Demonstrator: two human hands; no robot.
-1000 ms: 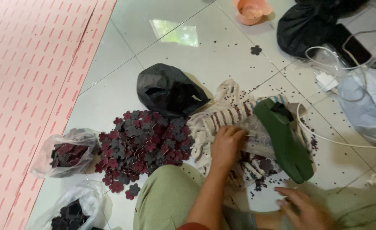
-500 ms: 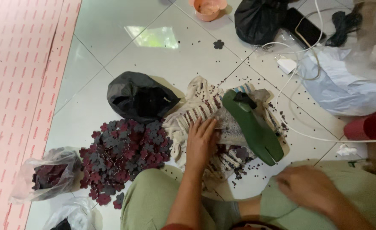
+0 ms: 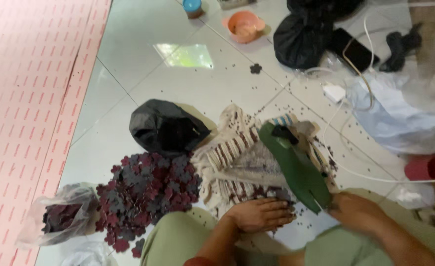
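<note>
Green tool (image 3: 296, 167): right hand (image 3: 358, 213) seemingly closed on its end; left hand (image 3: 261, 215) flat on striped cloth (image 3: 237, 162).

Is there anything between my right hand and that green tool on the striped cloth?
Nothing visible. The right hand is already at the lower end of the green tool, which lies on the striped cloth. The left hand rests flat on the cloth beside it, not in between.

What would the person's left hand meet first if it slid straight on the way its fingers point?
Probably the green strip: the left hand lies flat on the striped cloth, fingers pointing right toward the strip's lower end. Depth is unclear.
</note>
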